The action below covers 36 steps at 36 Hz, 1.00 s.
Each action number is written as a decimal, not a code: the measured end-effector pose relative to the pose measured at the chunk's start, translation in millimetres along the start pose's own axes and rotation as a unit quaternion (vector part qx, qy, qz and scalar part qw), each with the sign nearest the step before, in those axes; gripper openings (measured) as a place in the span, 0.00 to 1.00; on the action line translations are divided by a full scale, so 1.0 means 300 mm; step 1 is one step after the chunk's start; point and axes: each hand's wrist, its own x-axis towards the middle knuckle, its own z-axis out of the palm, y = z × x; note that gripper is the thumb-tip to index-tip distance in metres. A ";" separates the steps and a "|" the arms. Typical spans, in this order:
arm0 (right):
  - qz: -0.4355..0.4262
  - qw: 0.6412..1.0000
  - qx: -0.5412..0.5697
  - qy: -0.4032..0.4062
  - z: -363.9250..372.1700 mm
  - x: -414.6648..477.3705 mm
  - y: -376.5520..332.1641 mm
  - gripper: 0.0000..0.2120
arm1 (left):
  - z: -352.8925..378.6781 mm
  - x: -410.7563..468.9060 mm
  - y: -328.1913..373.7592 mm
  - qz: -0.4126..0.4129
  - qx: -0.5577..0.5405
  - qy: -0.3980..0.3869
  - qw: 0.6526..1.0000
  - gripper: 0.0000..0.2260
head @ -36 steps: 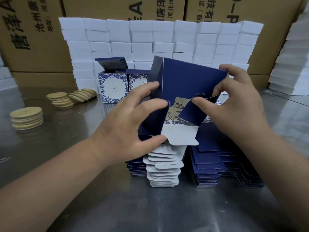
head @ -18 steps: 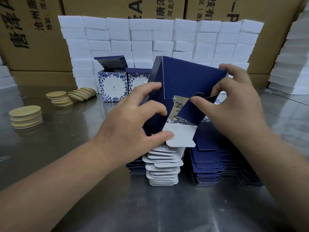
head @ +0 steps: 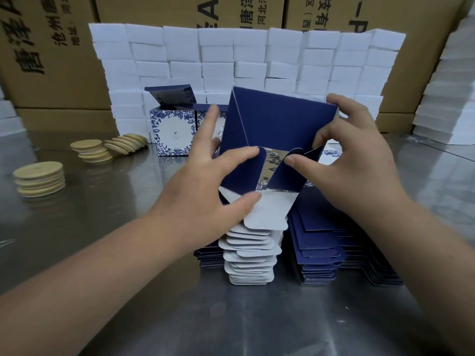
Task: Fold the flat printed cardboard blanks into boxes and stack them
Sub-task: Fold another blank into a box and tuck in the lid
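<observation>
Pinching half-folded navy box (head: 277, 119), white flap (head: 267, 214) loose: left hand (head: 203, 194), right hand (head: 354, 173) fingers (head: 303, 164).

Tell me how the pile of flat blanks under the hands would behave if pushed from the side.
The pile of flat blanks would probably shear rather than move as one: its white tabs sit staggered. On the shiny metal table it likely slides easily. A single blank looks thin, so it should flex when lifted.
</observation>
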 end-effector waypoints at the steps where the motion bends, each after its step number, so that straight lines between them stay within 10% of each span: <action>1: -0.004 1.000 0.006 -0.007 -0.001 0.000 -0.003 0.13 | 0.002 0.002 -0.004 -0.003 -0.014 0.005 1.000 0.20; 13: -0.046 0.997 0.034 -0.051 -0.007 -0.006 -0.017 0.12 | 0.002 0.015 -0.042 0.004 -0.037 0.076 0.996 0.19; 20: 0.042 0.985 0.155 -0.071 0.009 -0.002 0.013 0.48 | 0.004 0.015 -0.051 -0.009 -0.040 0.108 0.993 0.20; 26: 0.109 0.976 0.109 -0.152 0.023 -0.002 0.007 0.18 | -0.001 0.014 -0.040 0.033 -0.028 0.096 0.994 0.16; 36: 0.132 0.977 0.075 -0.147 0.039 -0.007 0.033 0.20 | -0.038 0.011 -0.052 0.067 -0.019 0.002 0.998 0.14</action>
